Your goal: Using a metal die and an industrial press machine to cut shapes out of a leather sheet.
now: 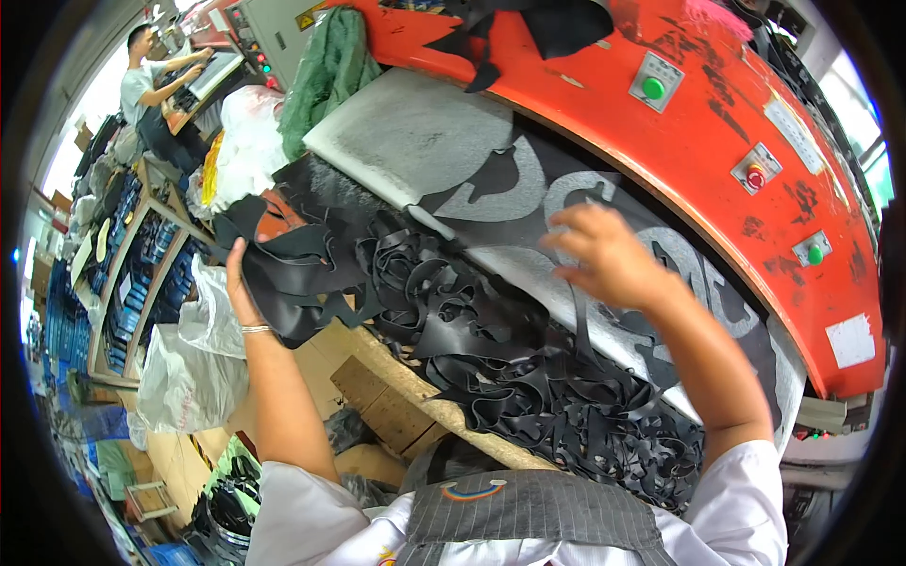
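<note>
My left hand (243, 281), a thin bracelet at its wrist, is closed on a bundle of black leather pieces (293, 274) at the left end of the scrap heap. My right hand (604, 253) hovers over the grey cutting board (406, 127), fingers apart, with nothing visible in it. Under and around that hand a black leather sheet (528, 203) lies on the board, with curved cut-out gaps that show the pale surface. Between the board and my body stretches a heap of curled black leather offcuts (472, 311).
A red machine beam (698, 141) with green buttons and a red stop knob arches over the board's far side. More black leather lies on it. White plastic bags (193, 358), a shelf of blue items (142, 274) and cardboard (377, 396) stand left. Another person (156, 90) works far left.
</note>
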Demonstrator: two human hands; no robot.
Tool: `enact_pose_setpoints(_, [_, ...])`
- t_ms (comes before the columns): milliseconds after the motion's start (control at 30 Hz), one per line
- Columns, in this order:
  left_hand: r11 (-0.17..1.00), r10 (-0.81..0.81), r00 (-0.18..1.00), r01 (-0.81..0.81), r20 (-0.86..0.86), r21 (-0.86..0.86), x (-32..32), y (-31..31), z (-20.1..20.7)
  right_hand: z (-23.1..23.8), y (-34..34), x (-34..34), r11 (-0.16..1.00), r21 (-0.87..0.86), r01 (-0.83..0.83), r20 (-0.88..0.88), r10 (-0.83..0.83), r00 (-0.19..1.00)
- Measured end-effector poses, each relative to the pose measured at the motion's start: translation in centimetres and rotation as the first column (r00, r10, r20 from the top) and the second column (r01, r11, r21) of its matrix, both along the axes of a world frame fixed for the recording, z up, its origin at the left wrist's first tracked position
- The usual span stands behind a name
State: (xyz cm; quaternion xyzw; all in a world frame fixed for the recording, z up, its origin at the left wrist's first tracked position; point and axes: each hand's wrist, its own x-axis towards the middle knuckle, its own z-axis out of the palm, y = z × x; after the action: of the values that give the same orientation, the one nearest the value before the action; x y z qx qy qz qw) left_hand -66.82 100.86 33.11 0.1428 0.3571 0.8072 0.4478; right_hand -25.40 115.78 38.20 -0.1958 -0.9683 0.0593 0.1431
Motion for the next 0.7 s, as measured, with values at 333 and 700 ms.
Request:
enact_pose_setpoints(333, [0.928,0.370,0.923,-0.372,-0.108,-0.001,-5.2,-20.7,-0.5,-6.3,-8.5,-9.7,0.904,-0.330,-0.273,-0.104,0.252,0.962])
enact_pose_setpoints(700, [0.257,0.934,0.263,-0.965,-0.240,-0.058,4.6,-56.5,-3.0,-6.0,-14.0,14.6,0.906,-0.380,0.185,0.160,-0.132,0.978])
